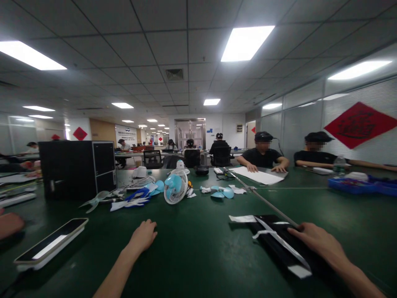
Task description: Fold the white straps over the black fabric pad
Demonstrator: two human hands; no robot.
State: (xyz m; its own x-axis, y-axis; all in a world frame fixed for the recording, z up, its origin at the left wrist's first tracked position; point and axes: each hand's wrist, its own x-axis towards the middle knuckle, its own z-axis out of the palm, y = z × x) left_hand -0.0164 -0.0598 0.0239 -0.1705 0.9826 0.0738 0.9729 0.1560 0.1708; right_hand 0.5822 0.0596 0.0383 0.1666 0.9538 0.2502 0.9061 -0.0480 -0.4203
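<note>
On the green table (198,256), my left hand (143,238) lies palm down, holding nothing, its fingers loosely bent. My right hand (321,242) is at the right side of a flat black pouch-like thing (276,244), with the thumb over its top; the other fingers are mostly hidden. White strips (283,242) cross the black thing, and white pieces stick out at both ends. Its exact kind cannot be made out. Beyond my hands stands a small white fan (175,186) with light blue blades. A blue fan blade (221,191) lies to its right.
A phone (52,240) on a white block lies at left, near another person's hand (10,225). Farther back are a black computer case (71,169), blue-and-white gloves (133,200), a metal rail (266,203) and blue trays (352,185). A co-worker (263,155) handles a white sheet (260,175).
</note>
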